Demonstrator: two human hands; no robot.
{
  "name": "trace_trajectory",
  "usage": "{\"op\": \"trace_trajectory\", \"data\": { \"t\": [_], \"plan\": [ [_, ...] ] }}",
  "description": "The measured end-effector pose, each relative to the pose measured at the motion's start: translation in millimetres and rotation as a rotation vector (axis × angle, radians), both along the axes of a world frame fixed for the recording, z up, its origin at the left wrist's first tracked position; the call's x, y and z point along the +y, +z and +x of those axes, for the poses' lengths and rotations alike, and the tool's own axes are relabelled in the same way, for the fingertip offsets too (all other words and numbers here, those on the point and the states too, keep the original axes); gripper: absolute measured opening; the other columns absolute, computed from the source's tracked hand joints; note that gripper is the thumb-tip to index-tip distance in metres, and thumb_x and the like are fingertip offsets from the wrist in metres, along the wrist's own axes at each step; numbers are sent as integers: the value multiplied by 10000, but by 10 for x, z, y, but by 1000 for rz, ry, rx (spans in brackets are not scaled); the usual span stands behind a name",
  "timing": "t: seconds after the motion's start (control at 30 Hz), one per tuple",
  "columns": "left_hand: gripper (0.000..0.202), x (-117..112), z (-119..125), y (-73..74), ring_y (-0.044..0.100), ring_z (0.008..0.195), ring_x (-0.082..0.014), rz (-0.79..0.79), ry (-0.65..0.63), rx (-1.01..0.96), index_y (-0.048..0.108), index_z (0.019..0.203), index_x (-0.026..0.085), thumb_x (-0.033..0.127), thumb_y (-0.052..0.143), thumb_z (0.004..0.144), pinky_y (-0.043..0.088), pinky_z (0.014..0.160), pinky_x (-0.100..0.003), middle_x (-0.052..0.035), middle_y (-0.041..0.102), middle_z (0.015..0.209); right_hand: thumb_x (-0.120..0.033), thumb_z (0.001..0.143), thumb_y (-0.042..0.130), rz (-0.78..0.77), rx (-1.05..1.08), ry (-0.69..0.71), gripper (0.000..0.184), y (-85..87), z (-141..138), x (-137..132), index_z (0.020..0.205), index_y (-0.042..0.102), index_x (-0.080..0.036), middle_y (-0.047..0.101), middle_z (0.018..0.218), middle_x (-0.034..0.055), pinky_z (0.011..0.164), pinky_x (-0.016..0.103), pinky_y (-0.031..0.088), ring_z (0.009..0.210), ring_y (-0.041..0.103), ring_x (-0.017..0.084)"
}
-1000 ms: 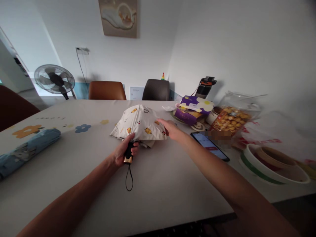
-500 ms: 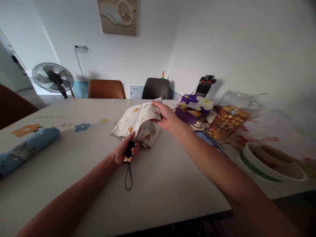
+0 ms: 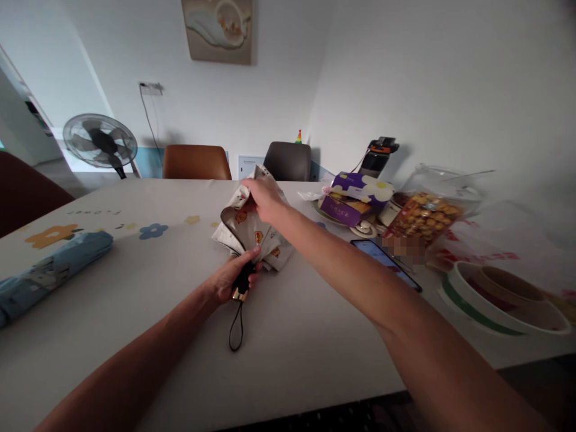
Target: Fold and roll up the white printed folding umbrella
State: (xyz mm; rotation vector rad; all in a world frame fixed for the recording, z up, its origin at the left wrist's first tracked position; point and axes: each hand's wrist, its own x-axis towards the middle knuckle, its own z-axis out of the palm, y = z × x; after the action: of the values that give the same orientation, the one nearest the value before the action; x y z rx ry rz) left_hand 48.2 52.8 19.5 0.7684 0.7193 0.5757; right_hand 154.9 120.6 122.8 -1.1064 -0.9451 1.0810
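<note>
A folding umbrella with white cloth and small orange-yellow cartoon prints lies over the table, its canopy collapsed but loose. My left hand is closed around its black handle, thumb along the top against the cloth. A gold-coloured end cap and a black wrist loop show below that hand. Farther out, my right hand pinches a fold of the canopy near its far end; some of its fingers are hidden. On the left of the table lies a second umbrella, light blue and rolled up.
At right on the white table are a phone, a purple tissue box, a clear jar of snacks, a dark bottle and stacked bowls. Chairs and a fan stand beyond.
My right hand has moved left across the umbrella, drawing the canopy cloth with it, so a fold now opens towards the left. My left hand keeps its hold on the handle.
</note>
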Motion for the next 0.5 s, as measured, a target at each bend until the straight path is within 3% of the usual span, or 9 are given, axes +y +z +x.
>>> {"op": "trace_trajectory", "data": {
  "t": [0.13,0.27,0.33,0.4,0.5],
  "plan": [
    [364,-11,25,-35,387,375,-35,38,-3,51,468,700,151,474,631,741,356,326,-171,25,479,600,-111,771,506,-54,-5,70,122,-143,-79,82,661,503,-166,478,501,-29,470,294,490,488,517,139],
    [326,-8,23,-12,373,362,-33,-22,-29,27,456,709,152,445,561,807,354,321,-166,39,449,575,-179,783,532,-19,34,125,82,-129,20,18,707,502,-173,576,688,11,553,305,512,631,599,155],
    [283,-6,23,-1,375,363,-34,-41,-21,-27,460,757,157,419,538,830,353,321,-164,42,457,589,-192,764,537,55,-16,36,24,-139,202,-62,750,525,-177,595,762,17,603,312,513,703,618,163],
    [251,3,24,2,372,365,-32,-64,-17,-88,460,798,162,400,522,845,346,321,-157,48,454,596,-220,734,550,125,-154,-140,103,-238,489,-154,831,559,-189,614,817,19,658,329,506,772,620,176],
    [242,24,21,0,347,361,-27,-129,-28,-160,446,799,161,389,479,873,320,315,-143,56,417,578,-274,709,538,201,-441,-480,146,-586,993,-304,820,587,-193,619,862,27,769,346,475,885,589,193]
  ]
}}
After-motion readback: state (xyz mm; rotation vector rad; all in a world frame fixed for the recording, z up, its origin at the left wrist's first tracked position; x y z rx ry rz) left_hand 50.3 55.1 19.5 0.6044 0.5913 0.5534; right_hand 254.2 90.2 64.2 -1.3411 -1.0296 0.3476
